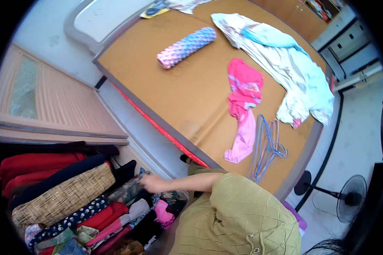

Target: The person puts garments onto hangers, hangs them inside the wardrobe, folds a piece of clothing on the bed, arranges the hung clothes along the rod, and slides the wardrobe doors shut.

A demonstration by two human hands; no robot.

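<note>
At far left, upright beside a white wall, a pale wood-grained panel (57, 91) with a glass-like inset. Below it, packed close in rows, a stack of folded red cloth (42, 166), then a tan-and-black coarse woven fabric roll (66, 195) against a navy one, then a navy white-dotted fabric (72, 217), angled alongside. Just right of the woven roll, at the upper edge of the packed clothes, a grey-green patterned folded cloth (125, 192). Over its right end, reaching in from an olive knitted sleeve (251, 202), the bare right hand (154, 183), back uppermost, fingers bent downward and mostly hidden; cannot tell whether closed on the cloth or only touching. Left hand out of view; cannot tell its state. Just below and right of the right hand, a bright pink crumpled cloth (163, 213). Farther right, on a brown board bed base (157, 100) with grey edging, a pink, purple and blue knobbly roller (187, 47), a long two-tone pink garment (244, 106), blue and pale-purple thin hangers (266, 148) beside its lower end, and a spread white and pale-blue cloth (293, 70). At far right, on the pale floor, a dark round-caged fan (352, 197).
</note>
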